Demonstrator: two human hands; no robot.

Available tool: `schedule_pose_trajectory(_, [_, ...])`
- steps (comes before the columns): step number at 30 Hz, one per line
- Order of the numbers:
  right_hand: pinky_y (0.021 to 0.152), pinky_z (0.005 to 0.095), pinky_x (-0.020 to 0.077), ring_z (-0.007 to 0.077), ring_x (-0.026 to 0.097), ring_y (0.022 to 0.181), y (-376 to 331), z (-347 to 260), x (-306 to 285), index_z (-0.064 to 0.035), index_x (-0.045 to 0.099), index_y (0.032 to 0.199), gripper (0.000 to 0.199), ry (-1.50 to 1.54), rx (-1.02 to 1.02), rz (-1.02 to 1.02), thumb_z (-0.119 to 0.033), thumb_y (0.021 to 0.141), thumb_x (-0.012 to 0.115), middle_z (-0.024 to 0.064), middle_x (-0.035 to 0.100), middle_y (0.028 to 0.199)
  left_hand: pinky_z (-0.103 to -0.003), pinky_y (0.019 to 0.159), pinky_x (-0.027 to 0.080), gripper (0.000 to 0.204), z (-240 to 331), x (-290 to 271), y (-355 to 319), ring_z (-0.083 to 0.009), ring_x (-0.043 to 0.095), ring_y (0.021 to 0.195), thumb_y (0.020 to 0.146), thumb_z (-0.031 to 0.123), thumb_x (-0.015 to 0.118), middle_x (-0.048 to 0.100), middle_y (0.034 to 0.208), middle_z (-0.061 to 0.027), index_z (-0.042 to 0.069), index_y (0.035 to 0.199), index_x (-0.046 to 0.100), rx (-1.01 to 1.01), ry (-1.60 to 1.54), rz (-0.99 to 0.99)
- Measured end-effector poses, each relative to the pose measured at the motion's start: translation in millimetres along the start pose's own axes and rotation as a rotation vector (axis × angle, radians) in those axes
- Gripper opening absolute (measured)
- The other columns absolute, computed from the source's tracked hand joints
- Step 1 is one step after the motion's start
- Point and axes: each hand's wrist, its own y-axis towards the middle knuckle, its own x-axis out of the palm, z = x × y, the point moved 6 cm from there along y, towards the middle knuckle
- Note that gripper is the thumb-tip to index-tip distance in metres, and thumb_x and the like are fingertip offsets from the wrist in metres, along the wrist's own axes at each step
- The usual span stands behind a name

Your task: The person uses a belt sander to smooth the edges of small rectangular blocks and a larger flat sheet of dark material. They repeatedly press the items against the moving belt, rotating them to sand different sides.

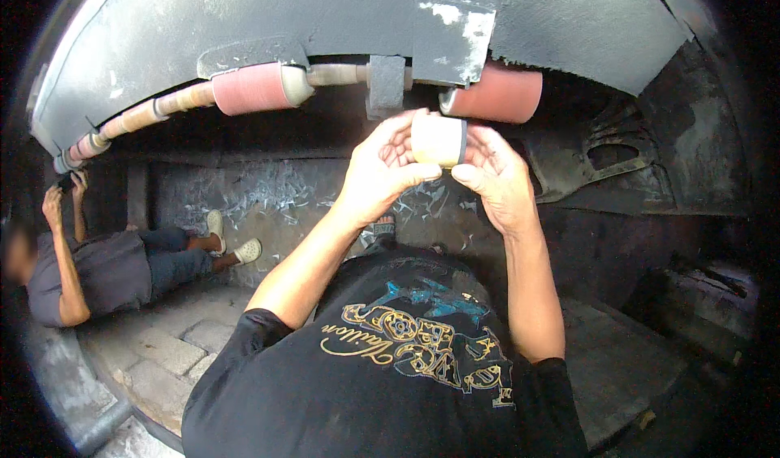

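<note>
A short pale-gold cylinder [437, 139] with a dark band at its right end is held level at chest height. My left hand [375, 169] grips its left end, with the thumb along the lower side. Round the dark-banded end close the fingers of my right hand [497, 177], its thumb underneath. Just beyond and to the right is a red abrasive drum [505, 96], apart from the cylinder. Another red drum [252, 90] with a pale end sits further left on the shaft [337, 74].
A grey hood [341, 19] overhangs the shaft, with a patched flap [455, 35] hanging from it. Beside the flap is a dark block [386, 84]. At the far left a co-worker [93, 271] holds both hands up to the shaft's end. Pale scraps [268, 194] litter the floor.
</note>
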Motion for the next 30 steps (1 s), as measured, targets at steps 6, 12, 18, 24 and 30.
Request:
schedule_pose_trajectory(6, [0.061,0.0232,0.049,0.0117,0.064,0.074,-5.5,16.1,-3.6,0.0041,0.065,0.108,0.044,-0.05,0.161,0.089,-0.036,0.091,0.071,0.0075,0.069,0.091,-0.033,0.093,0.051,0.059,-9.5,0.7,-8.1,-0.0176,0.06,0.112,0.084,0.007,0.076,0.059,0.126,-0.0104,0.0,0.136,0.049,-0.08,-0.013,0.056])
schedule_pose_trajectory(12, [0.061,0.0238,0.0505,0.0116,0.064,0.072,7.6,14.1,-3.9,0.004,0.066,0.105,0.036,-0.142,0.158,0.134,-0.03,0.092,0.069,0.0082,0.069,0.089,-0.032,0.089,0.051,0.032,-15.7,3.1,1.3,-0.0146,0.063,0.101,0.093,0.021,0.069,0.067,0.108,-0.0059,0.001,0.117,0.061,-0.28,-0.161,0.086])
schedule_pose_trajectory(18, [0.068,0.0261,0.0535,0.0131,0.066,0.077,18.7,12.5,-5.6,0.0051,0.065,0.11,0.031,-0.168,0.156,0.116,-0.022,0.096,0.065,0.0095,0.069,0.094,-0.03,0.087,0.049,0.029,-13.1,2.5,11.3,-0.0136,0.063,0.098,0.092,0.017,0.069,0.067,0.107,-0.0057,0.0,0.114,0.062,-0.213,-0.102,0.116])
schedule_pose_trajectory(24, [0.079,0.0296,0.0538,0.0148,0.066,0.086,7.8,-5.4,2.4,0.0051,0.064,0.116,0.032,-0.164,0.062,0.091,-0.016,0.093,0.067,0.0096,0.069,0.101,-0.032,0.095,0.047,0.043,-1.5,5.8,4.4,-0.0164,0.061,0.108,0.087,0.013,0.074,0.066,0.117,-0.0083,-0.003,0.124,0.059,-0.096,-0.025,0.08])
schedule_pose_trajectory(30, [0.085,0.0294,0.0523,0.0138,0.064,0.095,-1.2,-12.6,5.4,0.0049,0.063,0.12,0.034,-0.226,0.018,0.067,-0.013,0.092,0.067,0.0076,0.068,0.107,-0.035,0.105,0.044,0.053,4.8,11.0,-1.4,-0.0186,0.057,0.118,0.084,0.01,0.076,0.062,0.124,-0.0096,-0.003,0.131,0.055,-0.052,-0.038,0.022])
